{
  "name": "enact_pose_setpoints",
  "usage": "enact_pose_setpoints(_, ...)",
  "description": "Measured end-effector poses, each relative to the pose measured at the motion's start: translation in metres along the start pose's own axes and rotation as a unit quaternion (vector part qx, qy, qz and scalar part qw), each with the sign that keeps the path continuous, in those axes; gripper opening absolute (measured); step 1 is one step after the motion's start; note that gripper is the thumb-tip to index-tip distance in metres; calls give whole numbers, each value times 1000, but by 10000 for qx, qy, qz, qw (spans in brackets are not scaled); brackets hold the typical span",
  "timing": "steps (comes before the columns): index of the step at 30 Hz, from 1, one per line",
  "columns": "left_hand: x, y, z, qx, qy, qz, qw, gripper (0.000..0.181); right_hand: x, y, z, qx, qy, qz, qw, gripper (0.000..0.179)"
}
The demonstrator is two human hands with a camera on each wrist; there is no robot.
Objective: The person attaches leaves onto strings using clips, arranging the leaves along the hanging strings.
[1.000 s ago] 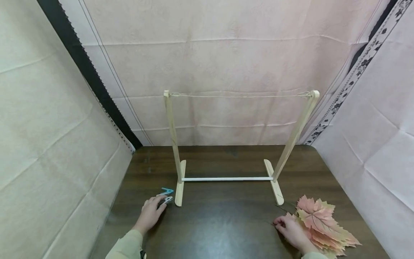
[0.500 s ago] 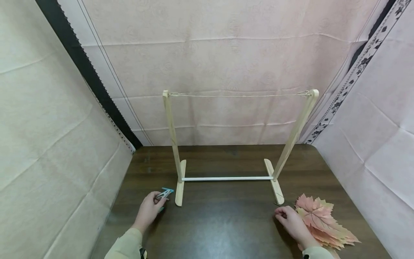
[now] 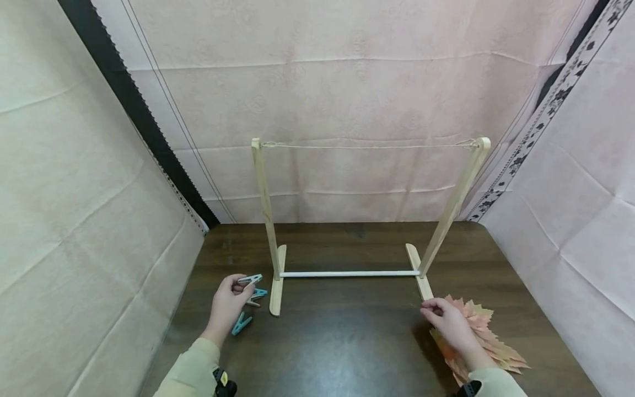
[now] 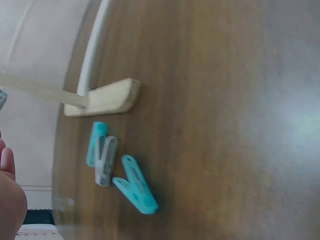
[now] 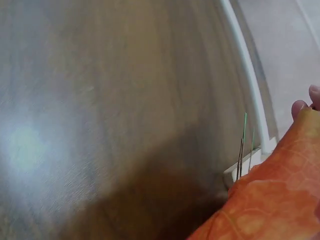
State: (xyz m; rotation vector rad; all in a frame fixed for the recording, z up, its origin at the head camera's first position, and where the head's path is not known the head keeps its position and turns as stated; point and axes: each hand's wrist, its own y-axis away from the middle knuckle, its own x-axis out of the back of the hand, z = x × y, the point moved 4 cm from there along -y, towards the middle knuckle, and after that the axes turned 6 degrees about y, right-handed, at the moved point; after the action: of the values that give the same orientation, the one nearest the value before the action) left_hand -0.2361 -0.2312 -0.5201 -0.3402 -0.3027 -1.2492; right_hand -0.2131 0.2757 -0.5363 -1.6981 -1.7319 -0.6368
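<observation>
My left hand (image 3: 224,309) pinches a pale clothespin (image 3: 250,279) just above the table, left of a wooden stand (image 3: 267,215). Below it lie a blue clothespin (image 4: 96,142), a grey one overlapping it, and a separate teal clothespin (image 4: 137,187). By the stand's right foot, my right hand (image 3: 448,325) pinches an artificial maple leaf (image 5: 272,195) by its edge. That leaf looks orange in the right wrist view and hangs under the hand. More pink and yellow leaves (image 3: 498,347) lie stacked on the table behind the right wrist, partly hidden by it.
A string (image 3: 367,148) runs between the tops of the stand's two posts, and a white rod (image 3: 347,274) joins them low down. Thin leaf stems (image 5: 241,155) poke up near the right foot. Pale cloth (image 3: 337,99) encloses the back and sides of the brown table (image 3: 342,336).
My left hand has lifted a pale clothespin from the group, and the teal one now shows nearer me. My right hand has moved slightly forward, raising a leaf from the stack.
</observation>
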Motion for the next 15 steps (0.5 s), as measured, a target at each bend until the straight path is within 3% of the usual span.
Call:
enact_pose_setpoints(4,3,0,11,-12,158,133,9998,38,5,-1,-7,-91,-268,116,9995,21)
enact_pose_setpoints(11,10,0,35,-79,423,229,9988,40,18,-3,-23,-716,-922,-56,9931,32)
enact_pose_setpoints(15,13,0,52,-256,670,291,9970,39,29,-5,-35,-738,-1016,-66,9921,35)
